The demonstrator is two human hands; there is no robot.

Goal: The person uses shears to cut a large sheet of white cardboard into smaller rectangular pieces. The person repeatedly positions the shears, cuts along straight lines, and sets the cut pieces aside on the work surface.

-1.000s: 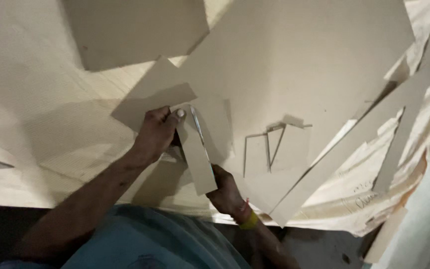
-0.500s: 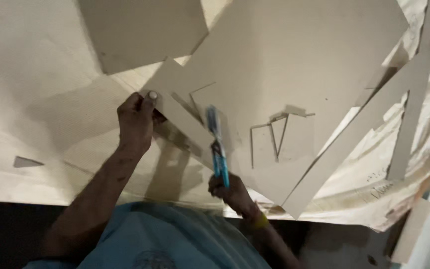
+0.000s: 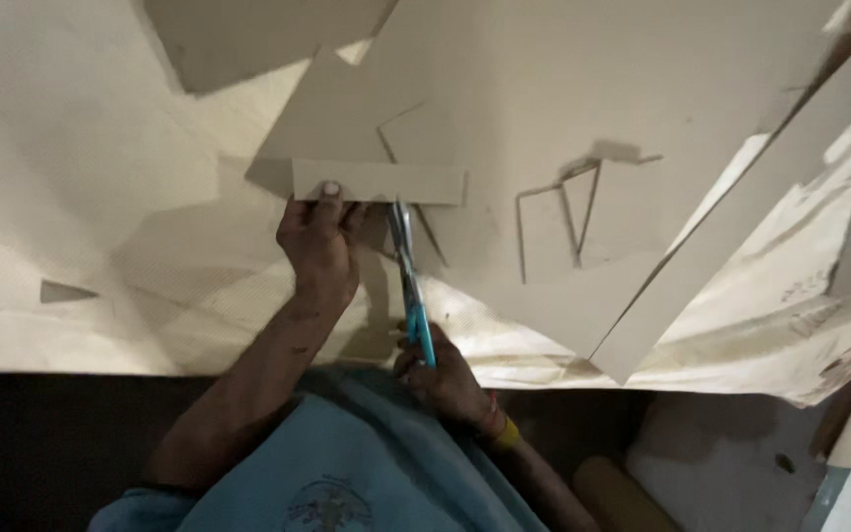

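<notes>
Left hand [image 3: 319, 241] — pinched the flat beige rectangular cardboard strip [image 3: 378, 182], thumb on top | right hand [image 3: 442, 376] — closed round blue-handled scissors [image 3: 410, 286], blades just beneath the strip

Both hands [image 3: 319, 241] [image 3: 442, 376] gripping (fingers curled)

This looks like a workshop for cutting card. Big sheets of cardboard [image 3: 583, 89] cover the floor, with long strips [image 3: 731, 246] and small scraps [image 3: 63, 292] lying around.
</notes>
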